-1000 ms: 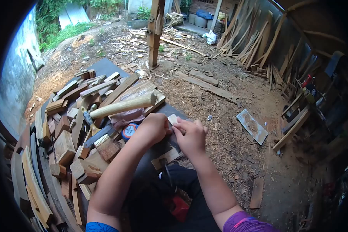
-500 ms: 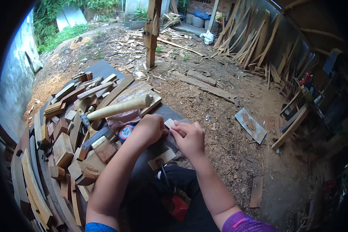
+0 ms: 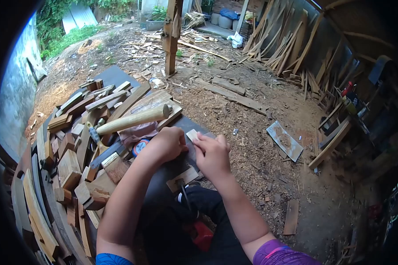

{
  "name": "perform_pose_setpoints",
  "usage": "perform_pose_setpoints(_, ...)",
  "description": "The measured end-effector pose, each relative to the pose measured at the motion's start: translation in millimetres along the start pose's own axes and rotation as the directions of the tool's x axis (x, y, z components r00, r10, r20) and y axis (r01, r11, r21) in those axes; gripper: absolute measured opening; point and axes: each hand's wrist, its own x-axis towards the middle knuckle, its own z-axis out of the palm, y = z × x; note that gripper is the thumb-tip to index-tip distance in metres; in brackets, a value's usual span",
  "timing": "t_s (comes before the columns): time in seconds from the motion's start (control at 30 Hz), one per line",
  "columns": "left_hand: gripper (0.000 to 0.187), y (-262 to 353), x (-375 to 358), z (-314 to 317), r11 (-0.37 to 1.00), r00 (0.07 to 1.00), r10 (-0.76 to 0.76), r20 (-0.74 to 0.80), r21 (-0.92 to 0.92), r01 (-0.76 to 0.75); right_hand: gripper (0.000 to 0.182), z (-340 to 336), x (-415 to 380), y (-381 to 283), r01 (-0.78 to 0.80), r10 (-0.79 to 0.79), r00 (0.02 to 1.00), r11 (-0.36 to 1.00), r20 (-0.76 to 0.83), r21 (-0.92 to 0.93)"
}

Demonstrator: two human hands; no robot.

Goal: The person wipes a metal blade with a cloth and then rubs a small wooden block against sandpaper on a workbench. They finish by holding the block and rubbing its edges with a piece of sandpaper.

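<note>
Both hands meet over the dark surface (image 3: 119, 75): the left hand (image 3: 163, 145) is curled and the right hand (image 3: 213, 154) closes its fingers, together pinching a small pale block (image 3: 192, 134) between them. Just left lies a tape measure (image 3: 139, 146), then a mallet (image 3: 130, 119) across piled offcuts (image 3: 70, 168). Possibly a chisel (image 3: 183, 192) below the wrists.

Blue left sleeve (image 3: 112, 259), purple right sleeve (image 3: 281, 254)

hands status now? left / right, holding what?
Left hand: closed on the small wood piece.
Right hand: fingers pinching the same small wood piece.
</note>
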Motion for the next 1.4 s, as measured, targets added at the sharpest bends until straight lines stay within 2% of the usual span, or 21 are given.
perform_pose_setpoints(0.1,0.023,-3.0,-1.6,-1.0,0.998,1.000,0.015,0.021,-0.053,-0.014,0.018,1.4,2.4,0.6,-0.006,0.006,1.000,1.000,-0.001,0.009)
perform_pose_setpoints(0.17,0.021,0.9,-1.8,-1.1,0.999,1.000,-0.011,-0.001,-0.042,0.011,0.018,-7.5,-9.2,-2.0,0.013,-0.013,1.000,1.000,0.000,0.002)
perform_pose_setpoints(0.23,0.019,-3.1,0.8,4.6,1.000,1.000,0.000,-0.023,-0.005,0.000,0.018,-23.9,-26.1,-3.6,-0.032,0.031,0.999,0.998,0.019,0.049)
perform_pose_setpoints(0.27,0.018,1.0,1.2,1.1,0.999,0.999,-0.043,0.016,-0.030,0.043,0.018,-26.5,-27.3,-5.1,-0.025,0.023,0.999,0.998,0.035,0.050)
perform_pose_setpoints(0.33,0.019,-3.8,0.8,3.0,0.999,0.999,-0.032,-0.003,-0.019,0.032,0.017,-30.9,-37.0,-6.2,-0.053,0.055,0.998,0.995,-0.016,0.090)
perform_pose_setpoints(0.37,0.020,-2.3,1.3,4.2,1.000,1.000,0.001,-0.025,0.010,-0.001,0.017,-27.6,-35.4,-4.8,-0.067,0.069,0.998,0.994,-0.013,0.086)
perform_pose_setpoints(0.4,0.021,3.6,-0.9,0.5,0.998,0.999,-0.054,-0.008,-0.031,0.053,0.017,-19.9,-24.2,-2.6,-0.043,0.046,0.998,0.996,-0.033,0.079)
perform_pose_setpoints(0.5,0.022,0.8,-1.1,2.8,0.999,0.999,-0.046,-0.026,-0.028,0.046,0.016,2.6,1.2,7.8,-0.020,0.024,0.998,0.997,-0.054,0.072)
perform_pose_setpoints(0.57,0.022,0.6,-2.1,3.3,0.998,0.999,-0.049,-0.024,-0.032,0.048,0.015,7.8,9.9,6.7,-0.010,0.010,1.000,1.000,-0.019,-0.012)
perform_pose_setpoints(0.67,0.021,0.0,-1.7,3.3,1.000,0.999,0.017,-0.032,0.014,-0.017,0.016,-9.6,-10.7,-0.6,0.004,-0.005,1.000,0.999,-0.017,-0.043)
perform_pose_setpoints(0.7,0.021,0.2,0.0,2.6,1.000,0.999,0.006,-0.046,0.005,-0.006,0.017,-16.7,-18.7,-2.4,0.002,-0.002,1.000,0.999,-0.014,-0.050)
perform_pose_setpoints(0.8,0.020,3.4,2.4,1.2,0.997,0.996,-0.082,0.036,0.009,0.081,0.019,-40.2,-40.6,-14.4,-0.016,0.015,1.000,0.996,-0.015,-0.086)
perform_pose_setpoints(0.9,0.021,0.2,1.8,3.8,1.000,1.000,-0.022,-0.010,-0.003,0.022,0.018,-25.3,-26.3,-0.8,-0.025,0.024,0.999,0.999,-0.026,-0.030)
perform_pose_setpoints(0.97,0.021,1.0,0.9,3.1,1.000,1.000,-0.019,-0.007,0.002,0.019,0.018,-9.1,-3.1,4.8,-0.026,0.023,0.999,0.998,-0.047,-0.064)
perform_pose_setpoints(1.07,0.021,0.1,-1.2,4.0,1.000,0.999,-0.025,-0.034,-0.005,0.025,0.018,9.5,16.7,13.5,-0.018,0.019,1.000,0.997,0.009,-0.079)
perform_pose_setpoints(1.3,0.023,-0.2,2.8,3.8,0.999,0.999,-0.051,0.009,0.005,0.051,0.018,-40.3,-38.7,-10.9,-0.008,0.006,1.000,0.997,-0.024,-0.078)
perform_pose_setpoints(1.4,0.022,2.0,1.0,1.7,0.998,0.998,-0.059,0.024,-0.002,0.060,0.019,-25.7,-25.3,-1.2,-0.001,-0.002,0.999,0.998,-0.049,-0.061)
